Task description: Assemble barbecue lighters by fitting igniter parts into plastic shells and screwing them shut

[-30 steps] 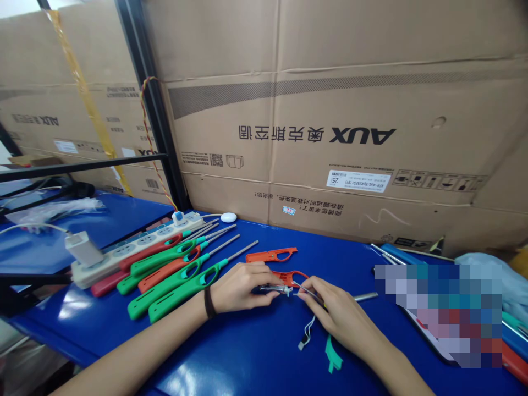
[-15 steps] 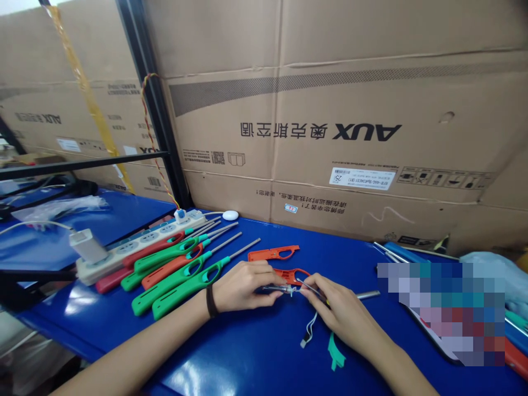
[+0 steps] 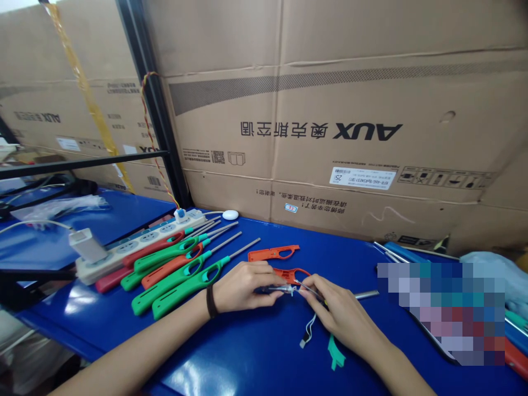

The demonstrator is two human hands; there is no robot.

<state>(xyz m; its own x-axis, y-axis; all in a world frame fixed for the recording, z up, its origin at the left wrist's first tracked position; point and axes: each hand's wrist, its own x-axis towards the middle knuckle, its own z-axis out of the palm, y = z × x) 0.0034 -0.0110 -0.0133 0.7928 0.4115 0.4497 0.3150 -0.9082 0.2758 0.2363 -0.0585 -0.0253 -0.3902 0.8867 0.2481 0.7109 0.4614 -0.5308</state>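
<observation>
My left hand [image 3: 249, 286], a dark band at its wrist, pinches a dark, see-through lighter fuel tank [image 3: 277, 289] by its body. The tank's small valve end points right, towards my right hand [image 3: 334, 311]. Those fingers are closed on a slim metal tool [image 3: 307, 286], whose tip is by the valve end; its exact kind is unclear. Behind the hands lie an orange lighter shell half [image 3: 264, 254] and a second orange shell half [image 3: 284, 274], partly covered by my left hand. Below sit a small wired part [image 3: 306, 339] and a green plastic piece [image 3: 336, 355].
Several assembled lighters [image 3: 177, 300] lie at the left, against a white power strip [image 3: 136, 245]. A metal tube [image 3: 367, 295] pokes out beyond my right hand. A blurred-out patch [image 3: 454, 313] covers things at the right. A tall cardboard wall [image 3: 305, 93] closes the back.
Very little differs: my right hand and the metal tool have shifted slightly at the tank's valve end. My left hand stays in place with the tank.
</observation>
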